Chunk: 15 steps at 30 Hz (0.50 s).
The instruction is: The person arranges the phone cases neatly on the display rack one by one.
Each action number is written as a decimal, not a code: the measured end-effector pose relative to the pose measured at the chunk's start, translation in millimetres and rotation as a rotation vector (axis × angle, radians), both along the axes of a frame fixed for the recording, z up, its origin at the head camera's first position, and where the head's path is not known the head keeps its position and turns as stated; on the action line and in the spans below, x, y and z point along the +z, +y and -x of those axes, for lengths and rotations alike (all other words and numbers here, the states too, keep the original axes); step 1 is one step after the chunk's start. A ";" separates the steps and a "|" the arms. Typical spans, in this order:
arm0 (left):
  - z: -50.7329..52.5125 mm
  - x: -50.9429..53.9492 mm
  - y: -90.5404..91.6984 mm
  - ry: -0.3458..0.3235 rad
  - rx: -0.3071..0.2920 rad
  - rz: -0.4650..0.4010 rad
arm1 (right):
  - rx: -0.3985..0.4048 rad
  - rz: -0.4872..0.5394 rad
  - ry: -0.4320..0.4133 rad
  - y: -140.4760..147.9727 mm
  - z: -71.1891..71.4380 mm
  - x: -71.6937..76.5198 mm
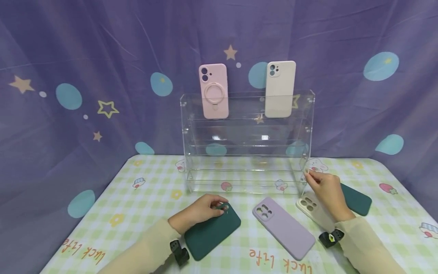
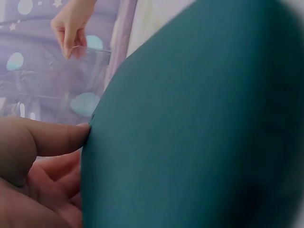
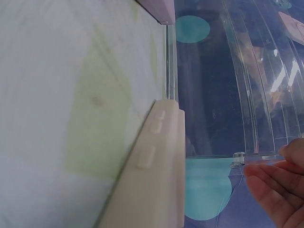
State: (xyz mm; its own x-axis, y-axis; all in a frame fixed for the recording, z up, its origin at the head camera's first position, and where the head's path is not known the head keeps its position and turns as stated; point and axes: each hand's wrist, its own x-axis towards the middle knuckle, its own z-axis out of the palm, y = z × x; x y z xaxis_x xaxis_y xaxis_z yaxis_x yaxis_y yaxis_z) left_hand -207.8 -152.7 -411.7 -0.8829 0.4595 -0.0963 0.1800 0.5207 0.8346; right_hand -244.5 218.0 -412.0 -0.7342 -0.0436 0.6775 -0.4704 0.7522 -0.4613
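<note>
Pinches the green case [image 1: 210, 234] at its camera end with the left hand [image 1: 207, 208], with thumb against the edge and fingers tucked behind. Has it just short of the rack [image 1: 246, 133], with the rack's middle between 12 and 1 o'clock from the case. Lies askew to that rack: from 8 o'clock up to 2 along the case's long axis, against 9 to 3 along the rack's. Can't tell whether the near end touches the cloth [image 1: 154, 182].

Pinches the rack's side edge with the right hand [image 1: 328, 188], low down at 4 o'clock from the rack's middle and well apart from the green case, so much farther from it than the left.

Shows the lilac case [image 1: 284, 228] at 3 o'clock from the green, near but apart, slanting from between 10 and 11 to between 4 and 5, off the line to the rack. Then, at 2 o'clock from the lilac, shows the beige case [image 1: 316, 212], partly hidden by the right wrist. Shows the other green case [image 1: 358, 200] just beside the right hand, between 3 and 4 o'clock. Bears, up on the rack's top tier, the pink case [image 1: 214, 91] at 11 o'clock and the white case [image 1: 280, 89] at 1. Meets the rack's clear front first on the line from the held case.
</note>
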 end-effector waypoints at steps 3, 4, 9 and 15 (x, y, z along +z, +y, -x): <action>0.7 2.8 -1.4 -0.042 -0.014 -0.038 | 0.004 0.002 0.001 -0.6 -0.3 -0.1; 0.5 4.5 -1.9 -0.054 -0.018 -0.049 | 0.006 0.002 0.002 -0.8 -0.5 0.2; -1.6 13.6 -5.5 -0.127 -0.021 -0.104 | 0.006 -0.004 0.010 -1.6 -0.7 1.2; 3.5 27.3 -6.4 -0.138 -0.005 -0.177 | -0.007 -0.002 -0.009 -1.1 -1.0 0.3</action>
State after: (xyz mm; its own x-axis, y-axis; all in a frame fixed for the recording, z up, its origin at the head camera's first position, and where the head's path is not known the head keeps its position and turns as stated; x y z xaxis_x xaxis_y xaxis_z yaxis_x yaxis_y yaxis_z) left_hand -211.4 -159.1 -384.4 -0.8644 0.4847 -0.1336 0.0602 0.3637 0.9296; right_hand -243.5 216.9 -411.7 -0.7408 -0.0402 0.6705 -0.4610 0.7564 -0.4640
